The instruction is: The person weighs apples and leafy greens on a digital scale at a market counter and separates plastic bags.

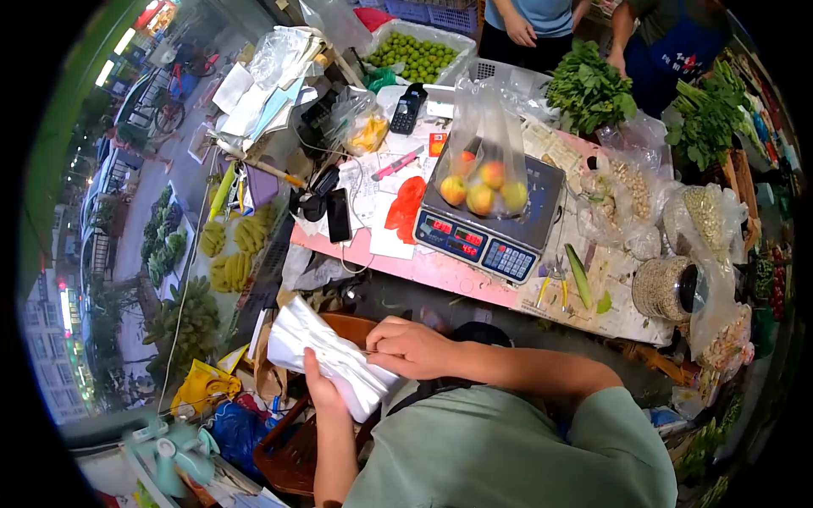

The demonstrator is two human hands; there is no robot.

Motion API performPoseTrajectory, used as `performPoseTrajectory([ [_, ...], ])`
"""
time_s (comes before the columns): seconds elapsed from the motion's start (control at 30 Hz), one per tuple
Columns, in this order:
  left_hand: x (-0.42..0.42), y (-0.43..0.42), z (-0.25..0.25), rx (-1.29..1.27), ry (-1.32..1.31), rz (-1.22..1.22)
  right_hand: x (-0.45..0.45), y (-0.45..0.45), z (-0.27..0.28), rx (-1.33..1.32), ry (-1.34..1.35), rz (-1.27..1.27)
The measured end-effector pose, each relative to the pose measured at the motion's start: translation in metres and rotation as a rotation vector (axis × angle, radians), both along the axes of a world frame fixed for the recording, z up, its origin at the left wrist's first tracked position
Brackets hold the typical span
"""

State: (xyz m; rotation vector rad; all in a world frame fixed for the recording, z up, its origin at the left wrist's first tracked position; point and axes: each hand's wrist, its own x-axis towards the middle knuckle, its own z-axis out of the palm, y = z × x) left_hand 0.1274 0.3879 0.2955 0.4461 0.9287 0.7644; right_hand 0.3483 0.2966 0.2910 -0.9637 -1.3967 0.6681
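Note:
My left hand (323, 388) grips a white bundle of thin folded sheets (315, 339) from below, thumb on top. Whether the sheets are paper or plastic is hard to tell. Over the bundle's right edge, my right hand (411, 347) is closed, fingers curled. A thin dark line shows by its fingertips, too small to name. Beyond my hands, a digital scale (542, 207) with lit red digits stands on the table (398, 264). On its plate sits a clear plastic bag (487, 127) of red-yellow fruit (480, 200).
A phone (339, 215), cordless handset (408, 108), pink marker (398, 163) and yellow-handled pliers (553, 288) lie on the table. Leafy greens (591, 89) and a lidded jar (660, 288) are at right. Two people stand across the table. A wooden chair (292, 457) is below my left hand.

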Motion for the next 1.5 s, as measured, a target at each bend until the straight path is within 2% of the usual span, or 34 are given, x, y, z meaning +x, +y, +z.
performPoseTrajectory([
  [0.07, 0.005, 0.011, 0.004, -0.021, -0.009, 0.001, 0.012, -0.007, -0.009, -0.244, 0.08, 0.161],
  [0.1, 0.011, 0.018, 0.002, -0.019, 0.05, 0.059, 0.019, -0.011, -0.02, -0.271, -0.039, 0.193],
  [0.13, 0.017, 0.025, -0.002, -0.017, 0.107, 0.112, 0.025, -0.017, -0.03, -0.273, -0.031, 0.176],
  [0.2, 0.023, 0.043, -0.02, 0.009, 0.179, 0.058, 0.038, -0.032, -0.043, -0.661, 0.199, 0.381],
  [0.23, 0.033, 0.051, -0.021, -0.008, 0.224, 0.047, 0.046, -0.04, -0.056, -0.704, 0.232, 0.321],
  [0.27, 0.043, 0.059, -0.024, -0.028, 0.268, 0.031, 0.053, -0.052, -0.076, -0.716, 0.283, 0.152],
  [0.3, 0.04, 0.075, -0.039, -0.069, 0.157, -0.016, 0.057, -0.067, -0.098, -0.727, 0.356, -0.118],
  [0.33, 0.048, 0.087, -0.036, -0.142, 0.051, -0.063, 0.063, -0.085, -0.123, -0.655, 0.048, -0.52],
  [0.37, 0.049, 0.111, -0.055, -0.23, -0.129, -0.161, 0.069, -0.104, -0.149, -0.674, -0.243, -0.958],
  [0.4, 0.051, 0.132, -0.073, -0.317, -0.309, -0.254, 0.072, -0.118, -0.179, -0.788, 0.001, -1.274],
  [0.43, 0.087, 0.125, -0.042, -0.295, -0.065, -0.152, 0.089, -0.131, -0.172, -0.918, -0.233, -1.401],
  [0.47, 0.102, 0.139, -0.042, -0.308, -0.069, -0.176, 0.099, -0.14, -0.177, -0.929, -0.237, -1.426],
  [0.53, 0.124, 0.169, -0.043, -0.376, -0.458, -0.571, 0.118, -0.143, -0.199, -0.866, -0.017, -1.365],
  [0.57, 0.134, 0.178, -0.041, -0.392, -0.423, -0.571, 0.124, -0.138, -0.207, -0.875, -0.02, -1.381],
  [0.6, 0.145, 0.187, -0.039, -0.408, -0.389, -0.57, 0.13, -0.131, -0.211, -0.819, 0.247, -1.281],
  [0.63, 0.152, 0.199, -0.038, -0.33, -0.242, -0.623, 0.13, -0.127, -0.214, -0.751, 0.511, -1.167],
  [0.67, 0.16, 0.209, -0.041, -0.29, -0.171, -0.662, 0.127, -0.122, -0.209, -0.757, 0.521, -1.187],
  [0.73, 0.18, 0.221, -0.044, -0.243, 0.001, -0.672, 0.121, -0.108, -0.187, -0.954, 0.384, -1.291],
  [0.77, 0.193, 0.216, -0.034, -0.341, -0.057, -0.676, 0.116, -0.098, -0.173, -0.981, 0.38, -1.367],
  [0.8, 0.203, 0.215, -0.025, -0.439, -0.116, -0.677, 0.11, -0.101, -0.186, -0.986, 0.386, -1.388],
  [0.83, 0.201, 0.226, -0.038, -0.392, -0.193, -0.823, 0.108, -0.103, -0.201, -0.956, 0.341, -1.466],
  [0.93, 0.208, 0.242, -0.05, -0.401, -0.091, -0.857, 0.089, -0.081, -0.193, -0.868, 0.255, -1.607],
  [1.0, 0.21, 0.251, -0.058, -0.388, -0.066, -0.809, 0.076, -0.06, -0.162, -0.833, 0.018, -1.735],
  [1.07, 0.211, 0.257, -0.063, -0.375, -0.045, -0.754, 0.08, -0.047, -0.143, -0.826, 0.094, -1.693],
  [1.13, 0.209, 0.261, -0.067, -0.384, -0.157, -0.855, 0.096, -0.027, -0.105, -0.744, -0.054, -1.629],
  [1.3, 0.209, 0.246, -0.073, -0.385, -0.117, -0.704, 0.167, 0.046, -0.009, -0.587, -0.167, -1.519],
  [1.37, 0.195, 0.246, -0.095, -0.374, -0.182, -0.673, 0.19, 0.075, -0.002, -0.552, -0.16, -1.485],
  [1.43, 0.19, 0.243, -0.092, -0.348, -0.173, -0.587, 0.216, 0.097, -0.013, -0.765, -0.262, -1.627],
  [1.47, 0.185, 0.24, -0.087, -0.341, -0.135, -0.517, 0.227, 0.095, -0.021, -0.754, -0.277, -1.609],
  [1.5, 0.181, 0.237, -0.074, -0.348, -0.173, -0.51, 0.242, 0.09, -0.032, -0.877, -0.205, -1.44],
])
